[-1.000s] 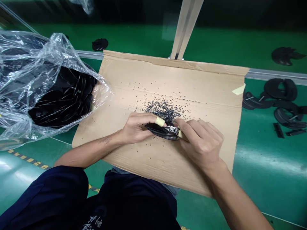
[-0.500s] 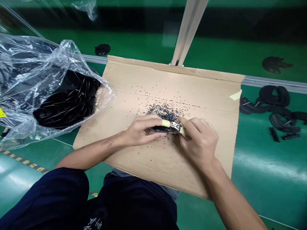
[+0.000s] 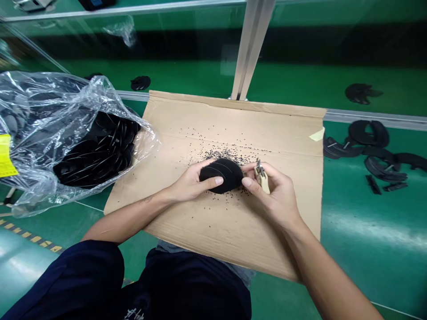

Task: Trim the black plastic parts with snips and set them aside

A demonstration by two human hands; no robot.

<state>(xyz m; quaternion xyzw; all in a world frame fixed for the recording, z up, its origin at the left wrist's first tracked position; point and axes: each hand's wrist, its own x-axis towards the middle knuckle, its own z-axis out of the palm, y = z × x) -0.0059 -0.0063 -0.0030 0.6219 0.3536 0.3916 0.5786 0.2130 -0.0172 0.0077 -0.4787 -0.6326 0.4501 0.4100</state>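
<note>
My left hand [image 3: 188, 182] grips a round black disc [image 3: 222, 175] by its left side, thumb lying across the upper face. Curved lines run over that face, and the disc is held just above a cardboard sheet [image 3: 187, 222]. At the disc's right edge are the thumb and forefinger of my right hand [image 3: 280, 191], closed near or against it. Tucked in the same right hand is a pair of small nippers [image 3: 262, 175], with metal jaws pointing up and away from the disc and pale handles. Many tiny black bits [image 3: 230, 153] lie scattered around and behind the disc.
A clear plastic bag [image 3: 76, 95] full of black discs [image 3: 96, 151] lies open on the left. Black curved pieces [image 3: 368, 133] rest on the green floor to the right. Behind the cardboard stand a metal post [image 3: 248, 53] and a glass panel [image 3: 187, 62].
The disc has turned from nearly edge-on to showing its broad face. The nippers have moved off its edge, tipped upward in my right hand. The view has shifted slightly.
</note>
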